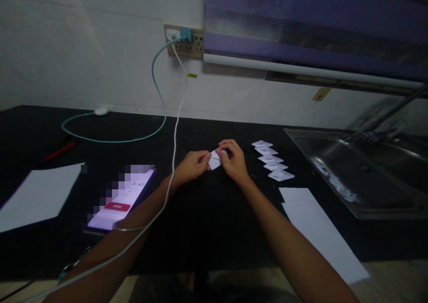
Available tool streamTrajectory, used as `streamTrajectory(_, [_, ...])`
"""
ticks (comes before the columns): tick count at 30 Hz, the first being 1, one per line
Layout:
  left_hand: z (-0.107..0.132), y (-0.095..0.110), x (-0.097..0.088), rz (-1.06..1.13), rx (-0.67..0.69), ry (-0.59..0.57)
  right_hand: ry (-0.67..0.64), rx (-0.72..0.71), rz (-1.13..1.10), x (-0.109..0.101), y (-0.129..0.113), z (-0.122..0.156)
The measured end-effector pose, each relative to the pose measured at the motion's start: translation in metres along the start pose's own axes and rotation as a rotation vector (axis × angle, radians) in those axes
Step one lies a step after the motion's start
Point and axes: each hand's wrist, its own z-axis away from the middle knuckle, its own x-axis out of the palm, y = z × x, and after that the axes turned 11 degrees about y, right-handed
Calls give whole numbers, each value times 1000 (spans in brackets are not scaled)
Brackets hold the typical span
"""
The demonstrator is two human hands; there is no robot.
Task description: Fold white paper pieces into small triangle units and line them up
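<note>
Head view: a folded paper piece [216, 159], small and white, sits at mid-frame just above the black countertop [207, 223], caught between both hands.
Left hand [192, 165]: thumb and fingertips are pressed together on the piece's left end. The fingers are curled in, not spread.
Right hand [234, 160]: it is arched over the top and right end of the piece with the fingers pinched down on it (the knuckles hide just where the fingertips land).
Piece and counter: whether the piece's lower edge touches the counter cannot be told.
Row of folded papers [272, 161]: five or so small white pieces lie in a slanted line just right of the right hand, apart from it.
Paper strip [321, 231]: a long white sheet lies flat nearer the counter's front edge, beside the right forearm.
Sink [361, 178]: a steel basin is set into the counter at far right, with white scraps lying in it and a faucet [384, 116] above.
Phone [122, 200]: it lies lit, screen up, by the left forearm.
White cable [175, 138]: it runs from the wall socket [183, 42] down across the left forearm.
Teal cable [157, 84]: it runs from the same socket and loops on the counter at left.
White sheet [36, 196]: it lies flat at far left, well apart from the hands.
</note>
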Motion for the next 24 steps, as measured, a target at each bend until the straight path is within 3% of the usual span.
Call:
streamTrajectory(5, [0,0,-2,-50,24,14,5,93,-28,2,-3,0])
streamTrajectory(9, [1,5,-3,-62,-1,63,34,493,-281,5,1,-1])
streamTrajectory(12, [2,6,-4,-151,36,89,-43,733,-395,5,1,-1])
streamTrajectory(18, [2,0,-3,-251,137,72,-210,648,-287,2,0,1])
streamTrajectory(24, [1,3,-5,-149,37,116,-250,709,-444,-4,6,-1])
